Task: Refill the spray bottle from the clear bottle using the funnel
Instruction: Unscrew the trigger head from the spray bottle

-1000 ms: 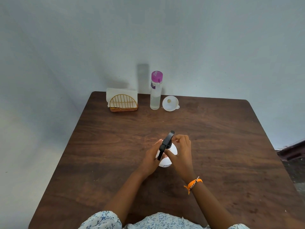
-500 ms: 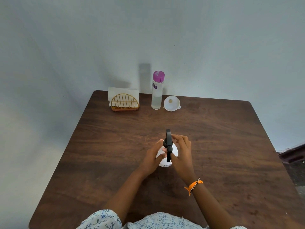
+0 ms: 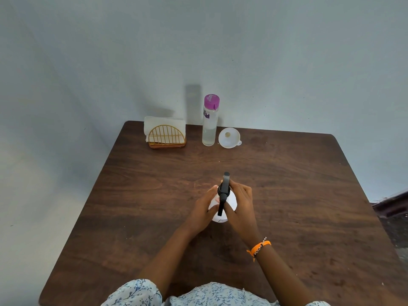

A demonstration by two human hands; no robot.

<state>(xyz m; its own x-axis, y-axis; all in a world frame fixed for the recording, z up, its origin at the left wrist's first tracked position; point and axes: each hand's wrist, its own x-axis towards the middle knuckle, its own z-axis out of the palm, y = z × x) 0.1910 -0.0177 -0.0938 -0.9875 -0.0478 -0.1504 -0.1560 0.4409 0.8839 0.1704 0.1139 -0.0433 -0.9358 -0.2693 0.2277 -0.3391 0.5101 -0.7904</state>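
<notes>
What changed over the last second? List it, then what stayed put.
The spray bottle's black trigger head has turned: its nozzle pointed up-right a second ago and now lies straight along the view. The right hand grips the head, turning it; the left hand keeps holding the white body. The clear bottle, funnel and napkin holder stayed put.

Purple print on the clear bottle (image 3: 208,124) is too blurred to read; no other text legible.
</notes>
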